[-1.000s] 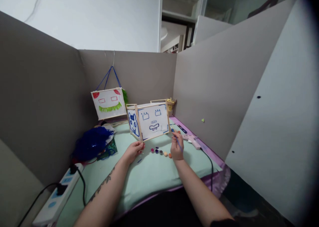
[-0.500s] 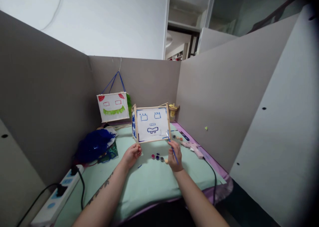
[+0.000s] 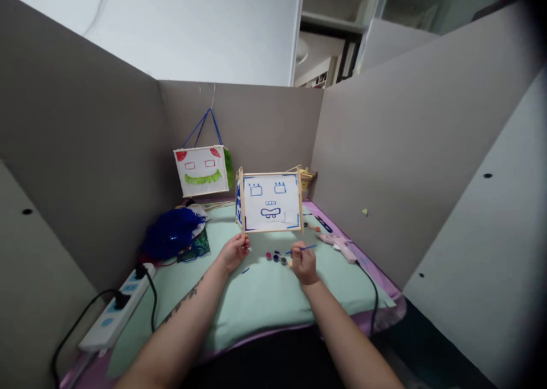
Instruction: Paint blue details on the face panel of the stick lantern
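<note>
My left hand (image 3: 235,252) pinches the lower left corner of a wooden-framed box lantern (image 3: 272,202), holding it up over the table. Its white front panel carries a blue drawn face, with blue marks at the corners; darker blue patterns show on its left side. My right hand (image 3: 303,262) is closed round a thin blue paintbrush (image 3: 308,247), below the lantern's lower right corner and apart from it. Small paint pots, among them a pink one (image 3: 268,256) and a grey one (image 3: 284,261), stand on the green table cover just left of my right hand.
A second lantern (image 3: 203,171) with a red and green face hangs by blue cords at the back left. Dark blue material (image 3: 173,233) and a power strip (image 3: 117,306) lie left. A pink glue gun (image 3: 342,248) and a cup (image 3: 306,181) are on the right.
My right hand has drawn down from the lantern's lower right corner, and the brush has tilted from steep to nearly level. The camera view has shifted slightly.
</note>
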`<state>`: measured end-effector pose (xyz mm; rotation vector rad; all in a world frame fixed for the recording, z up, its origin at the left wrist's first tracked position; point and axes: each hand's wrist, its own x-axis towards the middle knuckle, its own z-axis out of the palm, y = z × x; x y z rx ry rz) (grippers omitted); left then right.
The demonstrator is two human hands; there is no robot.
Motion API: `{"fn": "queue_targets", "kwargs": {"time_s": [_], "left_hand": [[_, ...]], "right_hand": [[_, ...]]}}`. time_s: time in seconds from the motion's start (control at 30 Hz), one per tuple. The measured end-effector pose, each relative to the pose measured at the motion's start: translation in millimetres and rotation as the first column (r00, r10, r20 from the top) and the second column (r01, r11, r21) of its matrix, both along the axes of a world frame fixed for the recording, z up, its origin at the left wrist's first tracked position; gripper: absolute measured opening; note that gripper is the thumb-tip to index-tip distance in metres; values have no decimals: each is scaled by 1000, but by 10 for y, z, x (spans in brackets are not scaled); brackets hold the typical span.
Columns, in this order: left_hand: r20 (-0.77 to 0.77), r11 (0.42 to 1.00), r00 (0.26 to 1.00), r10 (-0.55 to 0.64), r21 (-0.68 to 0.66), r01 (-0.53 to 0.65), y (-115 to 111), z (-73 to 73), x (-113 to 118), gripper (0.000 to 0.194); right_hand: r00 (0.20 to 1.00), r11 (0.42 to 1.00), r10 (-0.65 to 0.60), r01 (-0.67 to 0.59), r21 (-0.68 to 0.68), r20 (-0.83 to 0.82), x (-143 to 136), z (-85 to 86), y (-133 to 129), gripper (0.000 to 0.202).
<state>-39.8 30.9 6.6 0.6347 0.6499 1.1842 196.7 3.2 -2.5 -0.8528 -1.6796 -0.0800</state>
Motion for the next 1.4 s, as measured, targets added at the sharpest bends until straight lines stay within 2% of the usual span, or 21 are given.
{"fn": "queue_targets", "kwargs": {"time_s": [0.2, 0.43, 0.77, 1.03, 1.27, 1.4], "left_hand": [[-6, 1000, 1000, -7, -13, 7, 8, -12, 2, 9], [-11, 1000, 1000, -4, -12, 4, 4, 1, 4, 9], [-24, 1000, 1000, -10, -21, 9, 15, 15, 13, 11], [-33, 1000, 999, -6, -29, 5, 14, 22, 7, 9], [-84, 999, 996, -34, -39, 31, -10, 27, 45, 9], [-113, 998, 992, -60, -43, 56, -24, 7, 68, 7]], "right_hand": [[994, 993, 29, -17, -119, 103, -23, -39, 72, 32], [981, 992, 37, -13, -128, 189, -37, -71, 123, 31], [972, 988, 49, -13, -155, 231, -59, -85, 137, 31], [987, 989, 60, -38, -142, 152, -69, -26, 106, 32], [996, 999, -12, 9, -34, -85, -47, 136, -65, 31], [997, 999, 35, -34, 17, -62, -142, 207, -58, 24]]}}
